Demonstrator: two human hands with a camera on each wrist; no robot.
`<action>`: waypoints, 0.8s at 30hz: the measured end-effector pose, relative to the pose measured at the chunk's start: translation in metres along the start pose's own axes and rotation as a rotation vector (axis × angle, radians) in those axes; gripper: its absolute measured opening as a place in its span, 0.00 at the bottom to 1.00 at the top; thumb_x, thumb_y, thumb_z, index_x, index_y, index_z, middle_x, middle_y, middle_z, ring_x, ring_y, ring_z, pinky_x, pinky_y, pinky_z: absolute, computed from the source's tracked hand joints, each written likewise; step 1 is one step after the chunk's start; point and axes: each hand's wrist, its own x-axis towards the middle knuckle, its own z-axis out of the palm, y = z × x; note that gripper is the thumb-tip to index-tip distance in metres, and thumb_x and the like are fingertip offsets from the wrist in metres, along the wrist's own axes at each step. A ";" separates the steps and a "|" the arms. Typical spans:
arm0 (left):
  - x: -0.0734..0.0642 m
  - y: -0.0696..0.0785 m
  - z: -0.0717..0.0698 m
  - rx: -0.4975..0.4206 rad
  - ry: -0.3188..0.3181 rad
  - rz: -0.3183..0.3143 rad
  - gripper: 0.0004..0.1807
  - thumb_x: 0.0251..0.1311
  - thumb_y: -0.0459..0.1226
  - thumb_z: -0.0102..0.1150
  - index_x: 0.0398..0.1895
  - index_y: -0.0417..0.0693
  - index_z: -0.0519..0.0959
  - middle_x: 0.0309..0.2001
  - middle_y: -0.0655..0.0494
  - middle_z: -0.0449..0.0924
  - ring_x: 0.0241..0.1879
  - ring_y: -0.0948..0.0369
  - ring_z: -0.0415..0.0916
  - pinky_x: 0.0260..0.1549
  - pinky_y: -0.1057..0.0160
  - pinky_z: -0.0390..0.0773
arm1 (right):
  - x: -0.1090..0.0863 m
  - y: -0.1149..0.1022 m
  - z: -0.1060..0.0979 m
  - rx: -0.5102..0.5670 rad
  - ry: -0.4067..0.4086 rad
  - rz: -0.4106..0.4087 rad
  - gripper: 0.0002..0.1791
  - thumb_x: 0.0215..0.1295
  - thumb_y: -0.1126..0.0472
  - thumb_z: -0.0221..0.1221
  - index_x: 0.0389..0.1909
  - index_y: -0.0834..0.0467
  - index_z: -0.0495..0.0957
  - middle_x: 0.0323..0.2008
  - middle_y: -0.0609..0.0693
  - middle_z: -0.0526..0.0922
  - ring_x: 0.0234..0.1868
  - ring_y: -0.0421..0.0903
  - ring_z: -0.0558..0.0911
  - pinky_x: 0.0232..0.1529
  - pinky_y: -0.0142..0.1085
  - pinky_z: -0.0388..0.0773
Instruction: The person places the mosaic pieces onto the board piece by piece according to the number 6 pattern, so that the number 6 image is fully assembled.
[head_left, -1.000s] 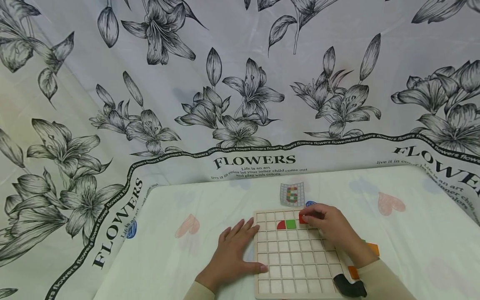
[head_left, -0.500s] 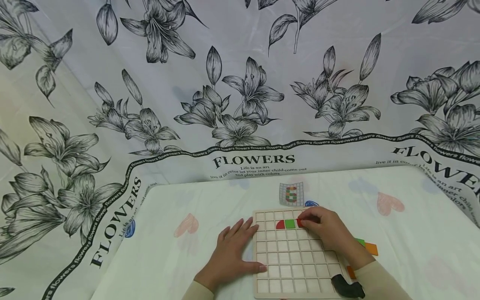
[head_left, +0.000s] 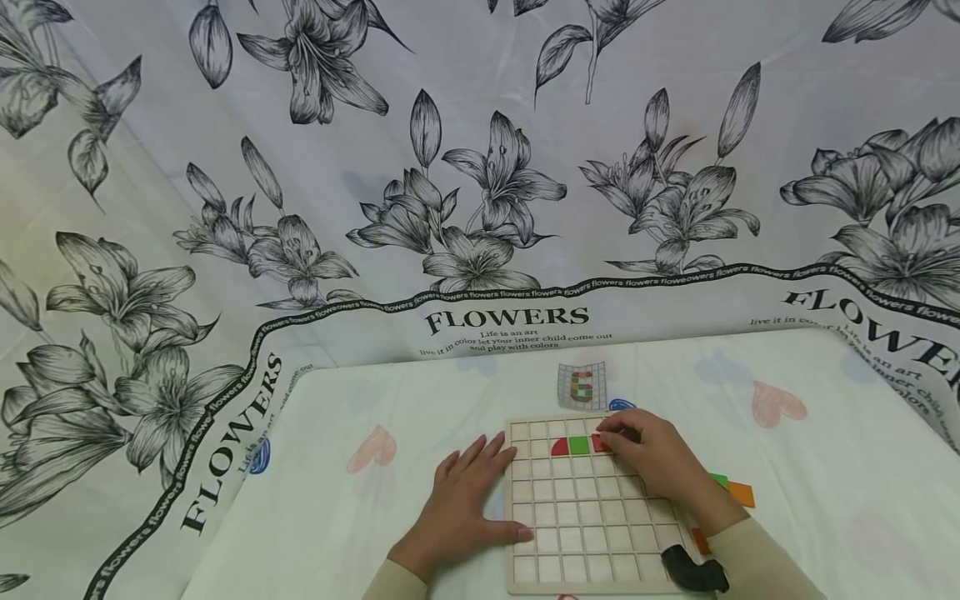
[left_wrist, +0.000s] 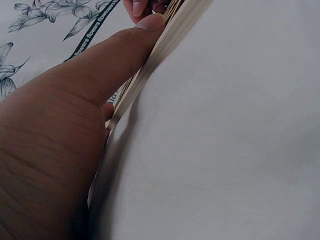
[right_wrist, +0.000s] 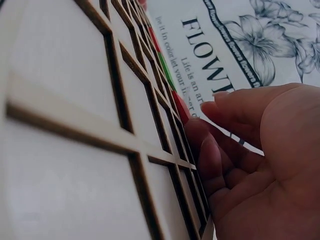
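Note:
A wooden grid board (head_left: 567, 516) lies on the table before me. My left hand (head_left: 457, 512) rests along its left edge, fingers spread and thumb laid over the rim. In the left wrist view the thumb (left_wrist: 120, 57) presses that rim. Near the board's far side, my right hand (head_left: 660, 467) pinches a red tile (head_left: 597, 443) at a cell, its fingertips hiding part of it. In the right wrist view this red tile (right_wrist: 180, 106) tilts up slightly from the grid. To its left sit a green square tile (head_left: 579, 445) and a red rounded-corner tile (head_left: 560, 447) in the same row.
A small pattern card (head_left: 581, 386) showing a coloured figure on a grid lies beyond the board. Orange (head_left: 741, 495) and green (head_left: 719, 480) tiles lie past the right forearm. A black curved object (head_left: 693, 571) overlaps the board's near right corner.
My right hand has brought the red tile down and slightly left to the cell beside the green tile. The left hand has stayed on the board's edge.

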 end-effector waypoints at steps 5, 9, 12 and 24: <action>0.001 0.000 0.001 0.012 -0.003 -0.004 0.62 0.51 0.81 0.63 0.87 0.65 0.64 0.86 0.68 0.51 0.86 0.57 0.42 0.77 0.35 0.44 | -0.001 -0.001 0.000 0.004 -0.011 0.002 0.08 0.81 0.55 0.64 0.50 0.50 0.89 0.49 0.44 0.86 0.47 0.46 0.81 0.50 0.46 0.80; 0.001 0.000 0.001 0.007 -0.002 -0.008 0.62 0.51 0.81 0.63 0.87 0.65 0.64 0.86 0.68 0.51 0.86 0.57 0.43 0.77 0.35 0.44 | -0.002 -0.002 -0.001 0.006 -0.011 0.004 0.10 0.82 0.53 0.63 0.52 0.51 0.89 0.52 0.46 0.86 0.48 0.46 0.81 0.51 0.47 0.80; 0.001 0.000 0.001 -0.002 0.004 -0.002 0.62 0.51 0.80 0.65 0.86 0.64 0.65 0.86 0.67 0.53 0.85 0.56 0.44 0.77 0.34 0.44 | -0.002 -0.002 -0.002 0.026 -0.011 0.014 0.13 0.83 0.51 0.62 0.54 0.52 0.89 0.53 0.46 0.86 0.50 0.46 0.82 0.53 0.48 0.80; 0.002 0.000 0.002 0.006 0.010 0.010 0.62 0.51 0.81 0.64 0.87 0.64 0.64 0.86 0.65 0.53 0.85 0.56 0.44 0.76 0.35 0.45 | 0.001 -0.013 -0.008 0.272 -0.054 0.034 0.22 0.89 0.50 0.53 0.60 0.64 0.83 0.53 0.56 0.86 0.49 0.51 0.86 0.51 0.42 0.84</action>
